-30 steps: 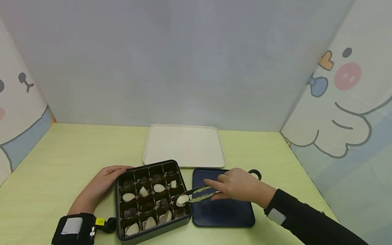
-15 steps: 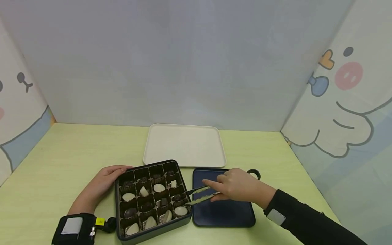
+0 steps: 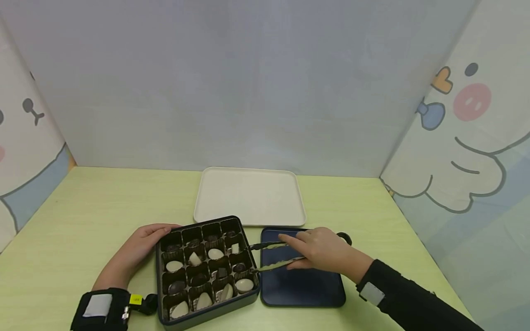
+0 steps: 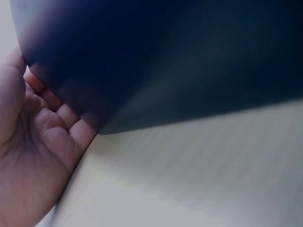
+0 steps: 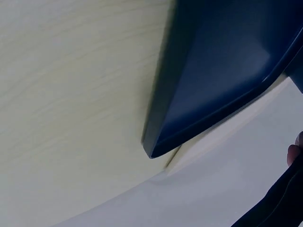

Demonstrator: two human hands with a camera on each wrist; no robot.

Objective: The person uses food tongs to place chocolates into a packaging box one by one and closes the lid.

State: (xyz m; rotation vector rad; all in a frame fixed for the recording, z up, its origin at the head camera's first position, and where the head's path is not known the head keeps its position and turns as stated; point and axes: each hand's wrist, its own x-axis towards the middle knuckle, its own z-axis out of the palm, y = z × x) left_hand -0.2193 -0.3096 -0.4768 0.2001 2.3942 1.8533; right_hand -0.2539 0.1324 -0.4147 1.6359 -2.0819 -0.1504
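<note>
In the head view a dark box (image 3: 207, 309) divided into compartments holds white and brown chocolates in brown cups. My left hand (image 3: 142, 246) grips its far left corner, thumb on the rim; the left wrist view shows bent fingers (image 4: 66, 116) against the box's side. My right hand (image 3: 320, 248) holds a pair of tongs (image 3: 275, 265), arms spread, nothing between them. Their tips stand at the box's right rim. An oval white chocolate (image 3: 244, 285) lies in the near right compartment, just below the tips.
Right of the box, under the tongs and right hand, lies a dark blue tray (image 3: 306, 292) with a loop handle (image 3: 345, 237). Behind both stands a white tray (image 3: 250, 197). A grey wall (image 3: 248, 92) closes the table's back; printed panels flank the sides.
The tongs have let go of the oval white chocolate, which dropped into the near right compartment. Their arms have spread apart and the tips drawn back to the box's rim. The left hand stayed put.
</note>
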